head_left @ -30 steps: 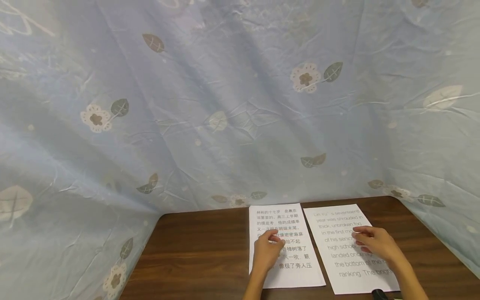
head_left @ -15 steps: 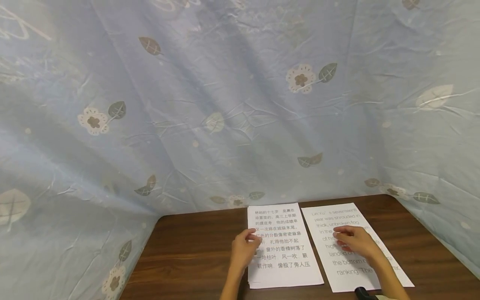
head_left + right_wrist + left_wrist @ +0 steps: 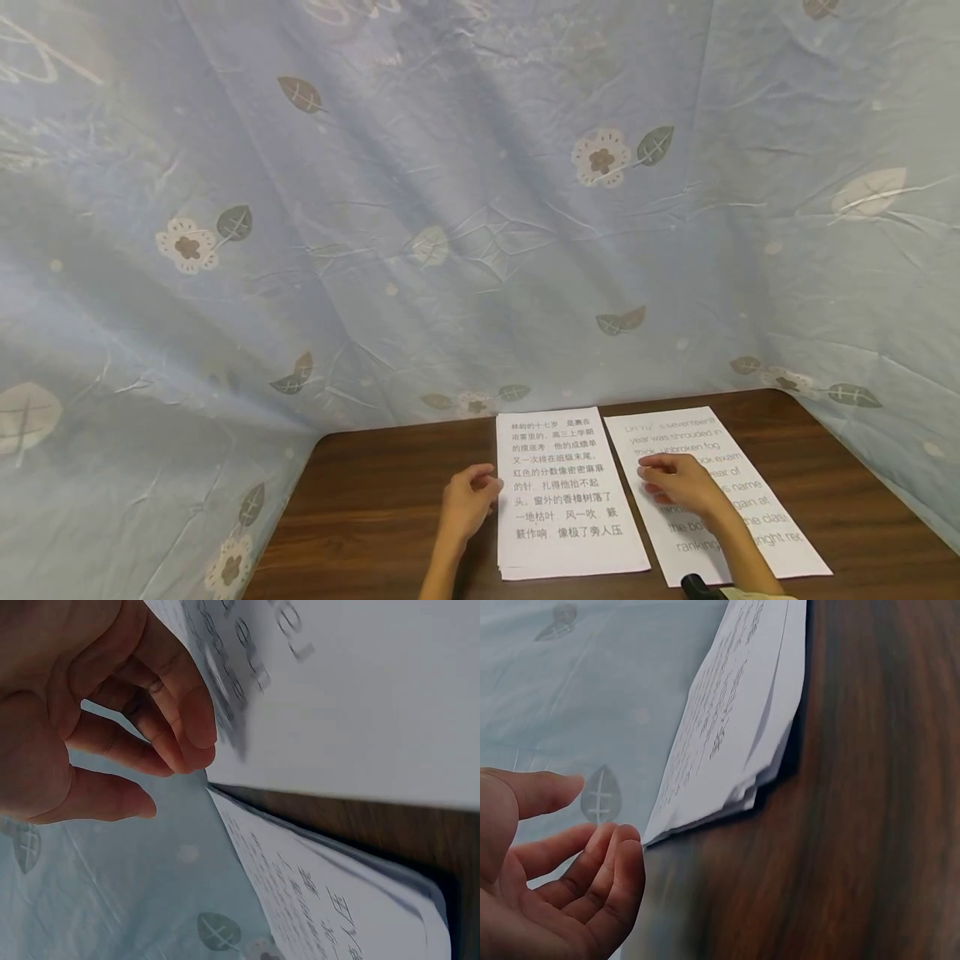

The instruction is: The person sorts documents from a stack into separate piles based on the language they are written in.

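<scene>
We see both hands raised at the dark wood-grain table (image 3: 367, 500), apart from each other and both free of any grip. The left hand (image 3: 467, 504) is at the left long edge of a stack of pages printed in Chinese (image 3: 562, 550). Its fingers bend loosely inward and lie side by side, and the left wrist view shows us a gap between the thumb and the fingertips. From the head, the thumb tip overlaps the stack's edge; we cannot tell whether it touches the paper.

The right hand (image 3: 681, 485) is over the left part of a page printed in English (image 3: 738, 508), covering some of its lines. Its fingers curve too, with the thumb well clear of them. In the right wrist view we find a soft shadow on the page beside the fingertips, but we cannot be sure whether they meet the paper.

Both sets of paper lie flat, lengthwise, with their far short edges close to the table's far edge, nearer its far right corner than its far left one. A narrow strip of wood separates them. The Chinese stack's layers are slightly uneven along its edges.

By the right forearm we notice a black rounded object (image 3: 696, 587) and a pale sleeve (image 3: 753, 595). Behind the table hangs a blue-grey cloth (image 3: 480, 208) with leaves and flowers.
</scene>
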Demonstrator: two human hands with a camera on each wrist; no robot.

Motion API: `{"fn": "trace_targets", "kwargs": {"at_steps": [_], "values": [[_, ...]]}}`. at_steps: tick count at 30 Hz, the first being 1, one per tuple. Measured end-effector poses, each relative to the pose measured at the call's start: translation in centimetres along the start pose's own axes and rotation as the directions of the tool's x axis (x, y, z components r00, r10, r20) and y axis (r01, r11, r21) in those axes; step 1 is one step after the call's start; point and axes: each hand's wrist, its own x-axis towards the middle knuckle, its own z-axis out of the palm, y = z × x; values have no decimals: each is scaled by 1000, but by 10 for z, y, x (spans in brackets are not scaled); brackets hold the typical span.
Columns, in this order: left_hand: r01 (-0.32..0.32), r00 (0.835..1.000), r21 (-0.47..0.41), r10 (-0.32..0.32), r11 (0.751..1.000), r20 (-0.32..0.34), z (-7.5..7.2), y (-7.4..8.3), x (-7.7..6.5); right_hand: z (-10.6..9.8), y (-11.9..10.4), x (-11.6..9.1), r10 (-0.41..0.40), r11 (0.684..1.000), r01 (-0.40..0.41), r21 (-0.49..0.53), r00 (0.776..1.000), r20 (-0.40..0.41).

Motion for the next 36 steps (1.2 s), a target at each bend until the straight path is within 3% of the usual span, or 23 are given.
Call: {"fn": "trace_targets", "kwargs": {"at_steps": [9, 19, 36], "values": [[20, 999, -5, -20, 1000, 39, -10, -7, 1, 25, -6, 4, -4, 1000, 3, 12, 1000, 22], [37, 999, 9, -37, 999, 32, -2, -9, 2, 35, -3, 5, -13, 998, 12, 58, 1000, 17], [33, 999, 141, -30, 989, -21, 6, -14, 3, 42, 1, 8, -30, 996, 27, -84, 999, -37]]}}
